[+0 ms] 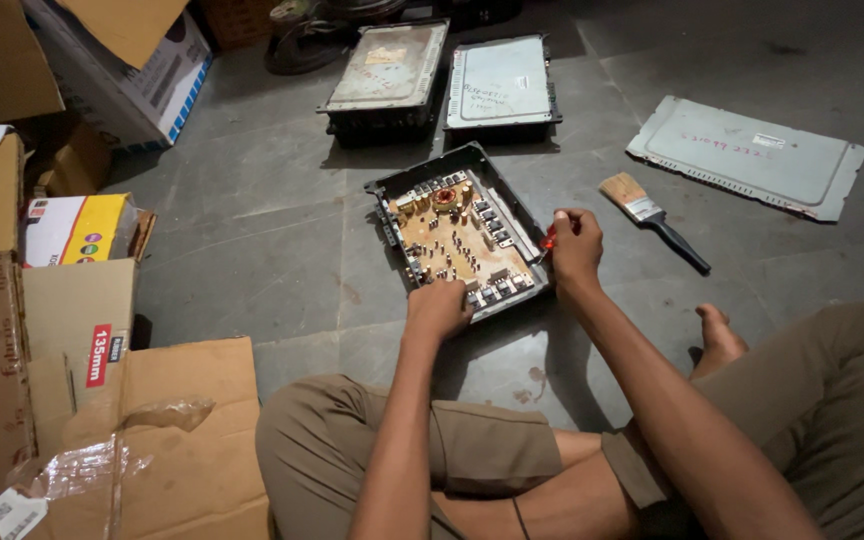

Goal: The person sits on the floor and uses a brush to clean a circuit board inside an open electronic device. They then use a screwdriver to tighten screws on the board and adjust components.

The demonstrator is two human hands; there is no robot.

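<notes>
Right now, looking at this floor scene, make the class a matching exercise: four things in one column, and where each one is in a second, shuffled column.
Things:
1. paintbrush
2. loose metal cover
3. circuit board
4. red screwdriver

Places:
A. inside the open metal case
B. in the right hand
C. flat on the floor, far right
D. on the floor between the case and the cover

Pairs: 1-D, 2-C, 3-A, 4-B
</notes>
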